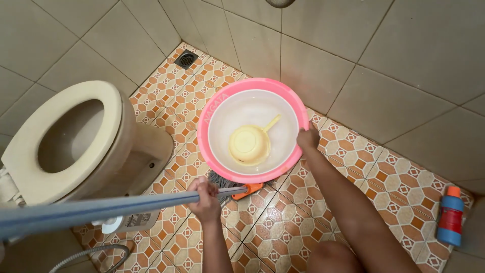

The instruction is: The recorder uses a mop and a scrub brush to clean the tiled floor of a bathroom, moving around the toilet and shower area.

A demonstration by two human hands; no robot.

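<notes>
My left hand (pixel 206 199) grips the grey-blue mop handle (pixel 101 208), which runs from the lower left toward an orange fitting (pixel 248 190) and a grey mop head (pixel 220 181) under the bucket's near edge. My right hand (pixel 307 137) holds the right rim of a pink bucket (pixel 203 132) standing on the patterned floor. Inside the bucket a yellow plastic dipper (pixel 251 144) lies on the white bottom.
A beige toilet (pixel 76 139) stands at the left, with a white bottle (pixel 132 221) and a metal hose (pixel 91 255) at its base. A floor drain (pixel 186 59) is in the far corner. A blue and red bottle (pixel 450 216) stands at the right wall.
</notes>
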